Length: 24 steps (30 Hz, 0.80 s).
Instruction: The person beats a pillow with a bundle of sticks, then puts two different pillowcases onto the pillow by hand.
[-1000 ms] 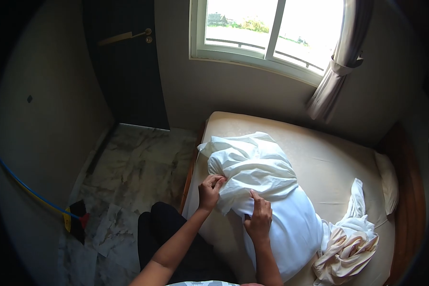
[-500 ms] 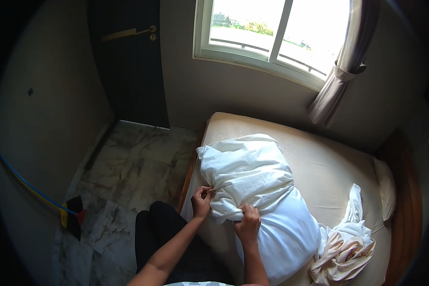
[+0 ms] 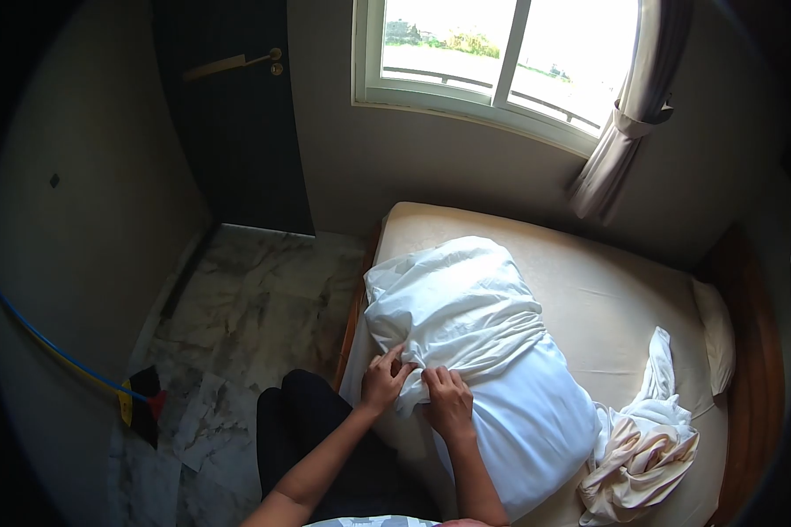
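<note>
A wrinkled white fabric cover [image 3: 457, 285] lies over the far part of a large, smooth white pillow-like cushion [image 3: 527, 426] on the bed. My left hand [image 3: 384, 382] pinches the cover near its left edge, thumb and fingers together. Close to its right, my right hand [image 3: 449, 401] has its fingers curled over the cover's gathered edge, where the cloth meets the smooth cushion. A loose fold of the cover hangs between and below both hands. The exact grip of the fingertips is partly hidden by the cloth.
The bed's beige mattress [image 3: 589, 290] fills the right side, with crumpled cream and white cloths [image 3: 642, 465] and a small pillow [image 3: 714, 338] near the wooden headboard [image 3: 751, 378]. A broom [image 3: 145, 404] stands left on the marble floor [image 3: 255, 299]. Beyond are a dark door [image 3: 237, 140] and a curtain [image 3: 620, 145].
My right hand has moved left, nearer my left hand, which has shifted slightly right. The cover's far part looks smoother and fuller, with its folds gathered lower.
</note>
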Each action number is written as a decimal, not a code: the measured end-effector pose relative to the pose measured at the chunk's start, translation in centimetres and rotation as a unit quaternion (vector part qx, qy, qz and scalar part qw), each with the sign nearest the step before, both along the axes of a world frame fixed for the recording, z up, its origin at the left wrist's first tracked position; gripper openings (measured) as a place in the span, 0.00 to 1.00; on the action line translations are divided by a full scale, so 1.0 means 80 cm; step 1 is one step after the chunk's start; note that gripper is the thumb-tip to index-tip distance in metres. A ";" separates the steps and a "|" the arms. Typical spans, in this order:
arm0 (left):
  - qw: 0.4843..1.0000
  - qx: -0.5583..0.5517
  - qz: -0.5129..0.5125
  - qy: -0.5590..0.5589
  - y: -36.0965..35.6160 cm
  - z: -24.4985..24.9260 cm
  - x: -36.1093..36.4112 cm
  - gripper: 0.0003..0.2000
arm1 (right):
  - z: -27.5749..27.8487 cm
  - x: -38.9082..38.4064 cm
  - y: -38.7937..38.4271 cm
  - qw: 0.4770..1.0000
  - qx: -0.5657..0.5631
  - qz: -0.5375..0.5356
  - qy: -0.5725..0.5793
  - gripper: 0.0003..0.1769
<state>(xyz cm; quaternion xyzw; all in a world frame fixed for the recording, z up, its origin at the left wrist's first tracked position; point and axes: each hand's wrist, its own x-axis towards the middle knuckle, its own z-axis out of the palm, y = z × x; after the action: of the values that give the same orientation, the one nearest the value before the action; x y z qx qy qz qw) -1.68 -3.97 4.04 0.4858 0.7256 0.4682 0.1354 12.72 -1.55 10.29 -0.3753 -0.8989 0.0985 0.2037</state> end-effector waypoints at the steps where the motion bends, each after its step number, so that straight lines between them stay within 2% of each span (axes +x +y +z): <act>1: 0.993 0.082 0.016 0.085 0.004 -0.001 -0.002 0.15 | -0.005 0.000 -0.002 1.000 -0.002 -0.007 0.013 0.25; 2: 0.972 0.163 0.030 0.168 0.007 0.004 -0.002 0.12 | -0.007 0.001 -0.004 1.000 -0.004 -0.014 0.026 0.26; 3: 0.973 0.169 0.007 0.158 0.004 0.017 0.002 0.04 | -0.008 0.002 -0.008 1.000 -0.003 -0.022 0.018 0.30; 6: 0.991 0.099 -0.087 -0.016 -0.006 0.001 0.014 0.05 | -0.002 0.003 -0.015 0.998 -0.023 -0.048 0.016 0.34; 10: 0.988 -0.004 -0.136 -0.070 -0.021 -0.013 0.006 0.06 | -0.012 -0.003 -0.015 0.998 -0.009 -0.055 -0.004 0.27; 14: 0.996 0.072 -0.044 -0.035 0.003 0.012 0.004 0.06 | -0.014 -0.006 -0.014 0.998 -0.022 -0.051 -0.018 0.20; 17: 0.986 0.132 -0.066 0.082 0.046 0.046 0.010 0.16 | -0.014 -0.002 -0.017 0.999 -0.018 -0.030 -0.029 0.21; 18: 0.985 0.113 -0.086 0.097 0.061 0.054 0.019 0.20 | -0.015 0.001 -0.017 0.999 -0.009 -0.018 -0.034 0.21; 20: 0.982 0.066 -0.059 0.170 0.086 0.053 0.045 0.23 | -0.004 0.014 -0.019 0.997 -0.058 0.033 -0.049 0.24; 22: 0.970 -0.004 -0.125 0.207 0.104 0.021 0.059 0.22 | 0.011 0.036 -0.018 0.991 -0.096 0.091 -0.026 0.26; 23: 0.973 0.018 -0.135 0.186 0.109 0.015 0.063 0.16 | 0.023 0.052 -0.010 0.979 -0.163 0.117 -0.043 0.29; 24: 0.976 0.046 -0.140 0.161 0.113 0.007 0.065 0.13 | 0.034 0.068 -0.001 0.976 -0.180 0.121 -0.012 0.29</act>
<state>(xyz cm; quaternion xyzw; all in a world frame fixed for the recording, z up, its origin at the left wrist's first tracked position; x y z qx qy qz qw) 3.52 5.03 4.61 0.6573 0.6405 0.3928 0.0582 18.16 -1.59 13.01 -0.2956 -0.9075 0.2782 0.1085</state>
